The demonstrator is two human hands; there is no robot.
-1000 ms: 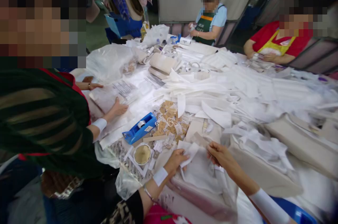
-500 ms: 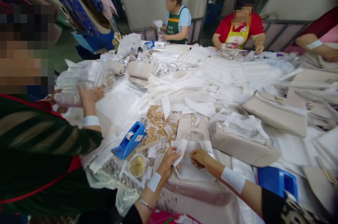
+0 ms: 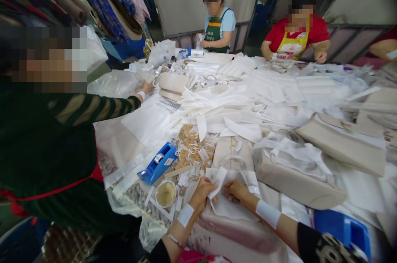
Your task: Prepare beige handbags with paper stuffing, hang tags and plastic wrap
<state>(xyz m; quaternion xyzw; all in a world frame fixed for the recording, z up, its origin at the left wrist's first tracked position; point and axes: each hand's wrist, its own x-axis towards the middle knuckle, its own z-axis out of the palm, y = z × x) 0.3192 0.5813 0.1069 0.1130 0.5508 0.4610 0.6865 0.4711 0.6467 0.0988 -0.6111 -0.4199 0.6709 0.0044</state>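
Note:
My left hand (image 3: 201, 192) is closed on a folded white strip (image 3: 218, 181) that looks like thin packing sheet. Just to its right, my right hand (image 3: 236, 191) has its fingers curled together; whatever lies in them is hidden. Both are over a translucent white sheet (image 3: 231, 208) on a beige handbag (image 3: 238, 232) lying close to me. Beyond it rests another beige bag (image 3: 232, 151) with a looped handle. Left of my hands are brown cardboard tags with white strings (image 3: 192, 147) and a round tub (image 3: 166, 194).
A blue tape dispenser (image 3: 159, 163) sits on the left, a second blue dispenser (image 3: 341, 230) at lower right. Wrapped beige bags (image 3: 300, 180) fill the right side, white strips (image 3: 214, 101) the middle. A co-worker (image 3: 62, 139) reaches in from the left; others work across the table.
The view has swung slightly left. The co-worker on the left, earlier handling a clear plastic bag close by, now stretches an arm farther over the table. My hands have stayed nearly in place.

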